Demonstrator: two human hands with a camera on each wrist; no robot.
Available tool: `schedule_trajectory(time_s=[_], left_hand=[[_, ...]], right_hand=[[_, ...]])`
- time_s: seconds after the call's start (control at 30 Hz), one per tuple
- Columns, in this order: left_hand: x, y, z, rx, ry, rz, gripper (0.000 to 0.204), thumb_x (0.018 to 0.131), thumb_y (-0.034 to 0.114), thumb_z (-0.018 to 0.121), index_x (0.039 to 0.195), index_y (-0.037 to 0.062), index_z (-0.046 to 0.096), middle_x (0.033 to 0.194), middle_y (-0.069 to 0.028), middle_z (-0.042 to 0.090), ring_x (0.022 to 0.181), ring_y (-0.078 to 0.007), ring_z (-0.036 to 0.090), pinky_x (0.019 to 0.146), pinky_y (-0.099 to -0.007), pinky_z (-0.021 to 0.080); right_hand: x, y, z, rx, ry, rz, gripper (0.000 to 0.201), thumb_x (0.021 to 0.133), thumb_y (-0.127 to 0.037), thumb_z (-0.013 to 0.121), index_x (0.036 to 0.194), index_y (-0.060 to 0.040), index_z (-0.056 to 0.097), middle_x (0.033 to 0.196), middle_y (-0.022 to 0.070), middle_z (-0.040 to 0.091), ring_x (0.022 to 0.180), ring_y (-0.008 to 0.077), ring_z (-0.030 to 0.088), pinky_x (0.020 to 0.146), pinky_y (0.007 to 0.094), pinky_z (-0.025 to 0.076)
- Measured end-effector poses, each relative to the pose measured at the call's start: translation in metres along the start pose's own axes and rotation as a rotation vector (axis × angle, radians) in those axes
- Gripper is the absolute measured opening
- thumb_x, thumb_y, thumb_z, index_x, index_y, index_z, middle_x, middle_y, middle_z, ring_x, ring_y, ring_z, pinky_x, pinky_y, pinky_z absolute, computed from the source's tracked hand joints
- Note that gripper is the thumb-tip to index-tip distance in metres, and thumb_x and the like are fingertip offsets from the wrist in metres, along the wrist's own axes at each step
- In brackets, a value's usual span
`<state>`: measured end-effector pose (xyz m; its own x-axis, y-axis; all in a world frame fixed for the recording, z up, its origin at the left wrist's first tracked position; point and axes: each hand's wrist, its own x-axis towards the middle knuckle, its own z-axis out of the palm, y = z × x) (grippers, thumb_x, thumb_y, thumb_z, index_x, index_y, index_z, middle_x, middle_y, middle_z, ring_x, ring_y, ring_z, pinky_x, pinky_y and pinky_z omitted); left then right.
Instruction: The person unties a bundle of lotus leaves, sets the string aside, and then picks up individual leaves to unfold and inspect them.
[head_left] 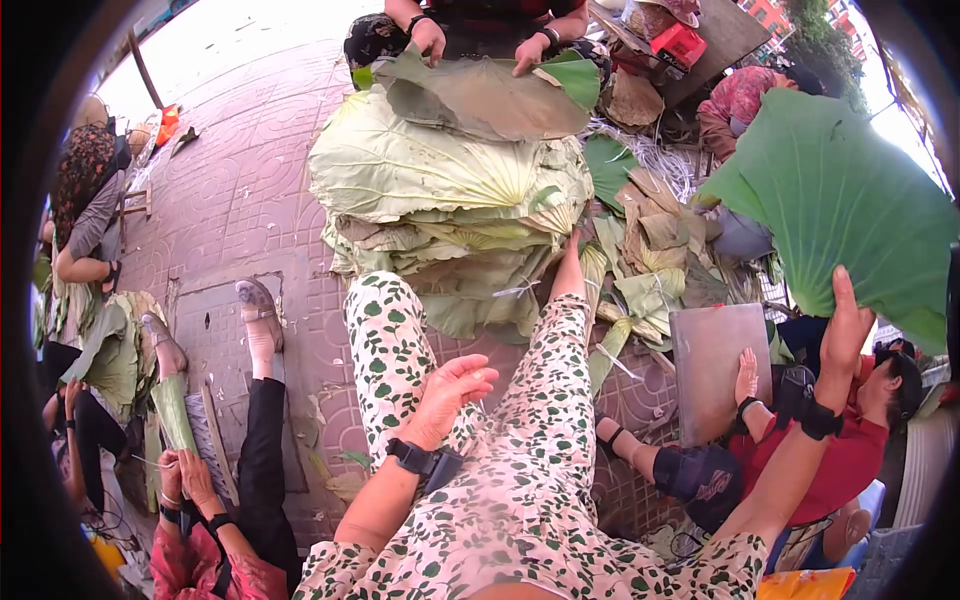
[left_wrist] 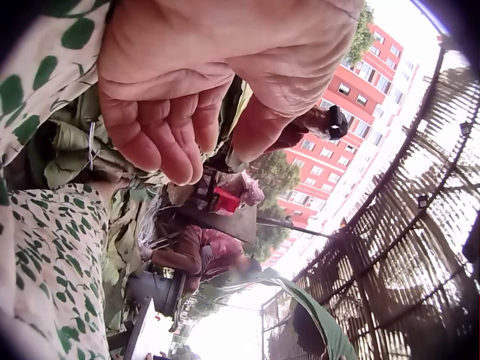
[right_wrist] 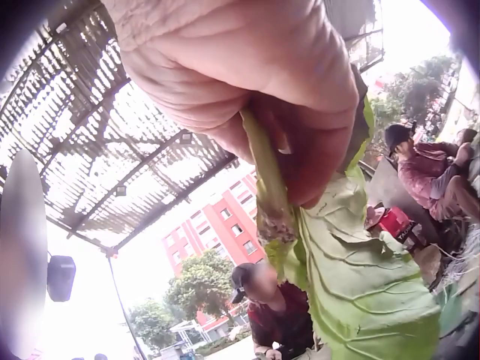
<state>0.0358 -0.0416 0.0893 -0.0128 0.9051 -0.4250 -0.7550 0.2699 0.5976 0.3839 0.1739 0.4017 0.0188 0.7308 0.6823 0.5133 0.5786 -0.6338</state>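
Right hand (head_left: 847, 325): raised, thumb and fingers closed on the stem end of a green leaf (head_left: 850, 200); blade spreads upward, right of the leaf stack. Left hand (head_left: 450, 395): above the patterned trousers (head_left: 515, 440), fingers loosely curled, gap to thumb narrow, no leaf gripped. Leaf stack (head_left: 430, 170): beyond the knees, layered, edges uneven; a brownish leaf (head_left: 480, 100) lies across its far edge. Paving (head_left: 240, 210) extends left of the stack. Flat board (head_left: 720, 370): between right forearm and trousers.

Smooth, matt green leaf (head_left: 850, 210).
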Motion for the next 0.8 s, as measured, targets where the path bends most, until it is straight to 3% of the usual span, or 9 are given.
schedule_trajectory(time_s=[0.07, 0.13, 0.17, 0.23, 0.27, 0.43, 0.47, 0.6, 0.8], left_hand=[[0.001, -0.002, -0.002, 0.022, -0.006, 0.006, 0.032, 0.084, 0.014, 0.063, 0.113, 0.0048, 0.055, 0.100, -0.0083, 0.064, 0.080, -0.0112, 0.061, 0.075, -0.0236, 0.048], [0.002, -0.002, -0.003, 0.030, -0.006, -0.001, 0.033, 0.084, 0.016, 0.063, 0.114, 0.0052, 0.054, 0.102, -0.0085, 0.064, 0.083, -0.0119, 0.061, 0.078, -0.0248, 0.047], [0.001, -0.002, -0.001, 0.023, 0.010, 0.008, 0.029, 0.085, 0.011, 0.060, 0.113, 0.0040, 0.055, 0.102, -0.0116, 0.064, 0.084, -0.0132, 0.062, 0.077, -0.0246, 0.049], [0.002, -0.003, 0.002, 0.042, 0.012, 0.014, 0.029, 0.086, 0.011, 0.060, 0.114, 0.0040, 0.054, 0.103, -0.0113, 0.063, 0.086, -0.0134, 0.061, 0.078, -0.0250, 0.049], [0.003, -0.003, 0.003, 0.057, 0.011, 0.021, 0.030, 0.087, 0.012, 0.059, 0.115, 0.0038, 0.054, 0.104, -0.0113, 0.063, 0.087, -0.0136, 0.061, 0.079, -0.0252, 0.049], [0.002, 0.001, 0.010, 0.057, -0.046, 0.032, 0.033, 0.085, 0.006, 0.060, 0.116, 0.0022, 0.053, 0.106, -0.0096, 0.062, 0.099, -0.0148, 0.058, 0.085, -0.0280, 0.047], [0.003, -0.002, 0.010, 0.076, -0.022, 0.014, 0.032, 0.085, 0.008, 0.060, 0.116, 0.0018, 0.053, 0.107, -0.0095, 0.061, 0.100, -0.0147, 0.058, 0.085, -0.0280, 0.047], [0.005, 0.000, 0.013, 0.135, -0.022, -0.018, 0.032, 0.086, 0.008, 0.060, 0.116, 0.0014, 0.052, 0.108, -0.0091, 0.061, 0.100, -0.0145, 0.057, 0.085, -0.0274, 0.046], [0.009, -0.006, 0.015, 0.181, -0.069, 0.002, 0.031, 0.085, 0.006, 0.060, 0.115, 0.0019, 0.054, 0.104, -0.0084, 0.063, 0.096, -0.0142, 0.059, 0.084, -0.0269, 0.047]], right_hand=[[0.026, -0.006, 0.046, -0.305, -0.095, 0.085, 0.033, 0.089, -0.021, 0.058, 0.105, 0.0071, 0.058, 0.104, 0.0071, 0.060, 0.094, 0.0136, 0.052, 0.086, 0.0293, 0.041], [0.041, -0.015, 0.117, -0.255, -0.064, -0.097, 0.035, 0.088, -0.025, 0.058, 0.106, 0.0057, 0.058, 0.105, 0.0129, 0.062, 0.094, 0.0164, 0.054, 0.087, 0.0302, 0.041], [0.046, -0.023, 0.150, -0.440, -0.087, 0.103, 0.034, 0.088, -0.025, 0.057, 0.106, 0.0040, 0.058, 0.102, 0.0150, 0.062, 0.092, 0.0191, 0.056, 0.085, 0.0323, 0.042], [0.054, -0.002, 0.216, -0.153, -0.269, -0.381, 0.030, 0.086, -0.014, 0.051, 0.113, -0.0015, 0.053, 0.092, 0.0191, 0.059, 0.088, 0.0313, 0.057, 0.080, 0.0386, 0.044], [0.050, -0.008, 0.249, -0.375, -0.298, -0.509, 0.036, 0.081, -0.008, 0.054, 0.116, -0.0035, 0.049, 0.100, 0.0181, 0.057, 0.095, 0.0321, 0.055, 0.081, 0.0393, 0.044], [-0.042, 0.028, 0.386, -0.623, -0.918, -0.282, 0.060, 0.074, -0.015, 0.066, 0.127, -0.0078, 0.038, 0.117, 0.0152, 0.049, 0.110, 0.0347, 0.047, 0.089, 0.0410, 0.042], [-0.062, 0.039, 0.397, -0.607, -1.033, -0.240, 0.060, 0.074, -0.016, 0.066, 0.127, -0.0077, 0.038, 0.119, 0.0154, 0.047, 0.112, 0.0346, 0.046, 0.091, 0.0411, 0.041], [-0.115, 0.072, 0.401, -0.339, -0.838, -0.403, 0.056, 0.075, -0.014, 0.062, 0.126, -0.0052, 0.041, 0.118, 0.0163, 0.047, 0.111, 0.0331, 0.046, 0.092, 0.0415, 0.040], [-0.163, 0.115, 0.309, -0.221, -0.859, -0.241, 0.048, 0.078, -0.019, 0.059, 0.121, -0.0038, 0.047, 0.115, 0.0176, 0.052, 0.112, 0.0317, 0.046, 0.099, 0.0447, 0.034]])
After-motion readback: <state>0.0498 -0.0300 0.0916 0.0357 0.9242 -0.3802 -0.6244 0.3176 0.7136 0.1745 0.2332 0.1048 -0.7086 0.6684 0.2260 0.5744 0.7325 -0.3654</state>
